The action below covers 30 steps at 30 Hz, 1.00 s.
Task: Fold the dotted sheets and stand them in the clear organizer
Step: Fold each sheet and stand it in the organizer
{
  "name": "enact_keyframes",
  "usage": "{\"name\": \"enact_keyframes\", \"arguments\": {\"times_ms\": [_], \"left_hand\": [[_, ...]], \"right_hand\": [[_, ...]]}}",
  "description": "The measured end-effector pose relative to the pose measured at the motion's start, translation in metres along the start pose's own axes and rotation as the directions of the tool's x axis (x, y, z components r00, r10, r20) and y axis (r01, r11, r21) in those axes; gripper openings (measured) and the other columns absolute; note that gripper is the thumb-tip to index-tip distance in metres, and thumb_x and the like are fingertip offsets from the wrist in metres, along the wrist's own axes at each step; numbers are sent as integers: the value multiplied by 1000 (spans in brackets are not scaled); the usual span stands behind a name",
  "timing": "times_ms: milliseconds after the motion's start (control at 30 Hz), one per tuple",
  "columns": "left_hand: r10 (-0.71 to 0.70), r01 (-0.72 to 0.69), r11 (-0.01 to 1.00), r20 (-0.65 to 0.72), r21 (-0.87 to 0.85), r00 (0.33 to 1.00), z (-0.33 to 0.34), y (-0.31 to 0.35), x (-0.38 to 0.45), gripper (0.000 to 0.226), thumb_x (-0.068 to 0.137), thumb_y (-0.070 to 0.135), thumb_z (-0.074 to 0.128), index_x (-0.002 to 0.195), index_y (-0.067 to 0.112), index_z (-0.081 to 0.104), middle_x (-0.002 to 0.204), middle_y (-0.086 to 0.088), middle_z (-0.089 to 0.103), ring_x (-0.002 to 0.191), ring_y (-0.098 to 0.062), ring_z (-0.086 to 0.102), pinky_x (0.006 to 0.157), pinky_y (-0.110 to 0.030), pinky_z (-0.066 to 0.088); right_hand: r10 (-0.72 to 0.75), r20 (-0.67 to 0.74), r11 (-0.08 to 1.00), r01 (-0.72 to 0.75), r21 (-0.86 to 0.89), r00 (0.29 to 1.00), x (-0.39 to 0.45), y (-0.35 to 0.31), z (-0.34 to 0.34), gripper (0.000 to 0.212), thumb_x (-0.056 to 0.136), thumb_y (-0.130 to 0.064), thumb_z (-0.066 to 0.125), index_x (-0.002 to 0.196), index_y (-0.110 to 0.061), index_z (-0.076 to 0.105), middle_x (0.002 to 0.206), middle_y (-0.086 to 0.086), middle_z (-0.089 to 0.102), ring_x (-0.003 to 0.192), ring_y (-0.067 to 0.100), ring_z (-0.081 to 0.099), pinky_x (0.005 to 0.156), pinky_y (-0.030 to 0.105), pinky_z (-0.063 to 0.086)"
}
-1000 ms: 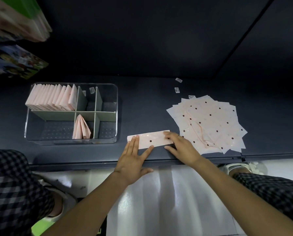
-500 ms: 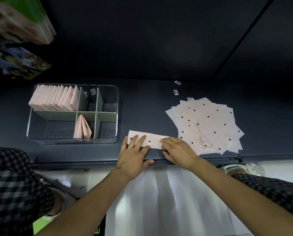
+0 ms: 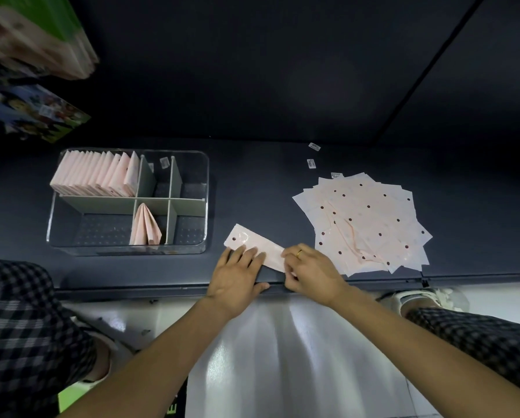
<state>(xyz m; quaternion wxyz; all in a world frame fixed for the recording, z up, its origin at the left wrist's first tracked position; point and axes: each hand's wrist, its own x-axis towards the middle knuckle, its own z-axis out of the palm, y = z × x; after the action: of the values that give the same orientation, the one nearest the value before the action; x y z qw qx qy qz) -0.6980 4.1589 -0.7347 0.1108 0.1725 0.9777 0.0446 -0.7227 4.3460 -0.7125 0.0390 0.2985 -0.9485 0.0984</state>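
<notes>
Dotted pale-pink sheet [image 3: 254, 247], already folded into a long strip, lies at the near edge of the dark desk [image 3: 252, 182].

It sits between the clear plastic organizer [image 3: 206, 206] and the fanned pile of flat dotted sheets [image 3: 364, 218]. Left hand [image 3: 237, 274] presses flat, fingers straight, on the strip's middle; right hand [image 3: 310, 271] pinches its right end with curled fingers. To fold well, I judge the right end should be brought over squarely onto the left, edges matched, then creased firmly so that it stands like the folded pink sheets [image 3: 95, 176] in the back-left compartment.
</notes>
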Motion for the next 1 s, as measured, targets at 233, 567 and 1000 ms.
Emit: {"name": "enact_keyframes", "arguments": {"times_ms": [233,567,1000], "left_hand": [[77,-69,996,-142,59,987,1,4,-12,50,82,42,67,129,26,58,136,1,55,124,-17,52,110,-40,35],[21,-106,969,-352,-224,936,8,2,-17,43,65,10,85,104,21,74,114,-3,70,104,-24,67,90,-49,50],[-485,298,772,-216,-562,848,19,-10,-6,14,87,37,65,96,29,71,108,4,51,102,-20,41,75,-26,17]], "right_hand": [[201,-61,966,-188,179,978,-14,-58,6,15,62,-15,75,63,-13,60,65,-2,62,62,18,61,47,19,44],[93,324,925,-202,322,941,-22,-3,11,69,81,-35,70,142,-30,38,135,-6,52,132,10,35,106,22,23],[478,309,661,-568,490,822,29,-16,22,26,92,-30,58,80,-7,60,77,9,52,77,17,46,68,30,37]]}}
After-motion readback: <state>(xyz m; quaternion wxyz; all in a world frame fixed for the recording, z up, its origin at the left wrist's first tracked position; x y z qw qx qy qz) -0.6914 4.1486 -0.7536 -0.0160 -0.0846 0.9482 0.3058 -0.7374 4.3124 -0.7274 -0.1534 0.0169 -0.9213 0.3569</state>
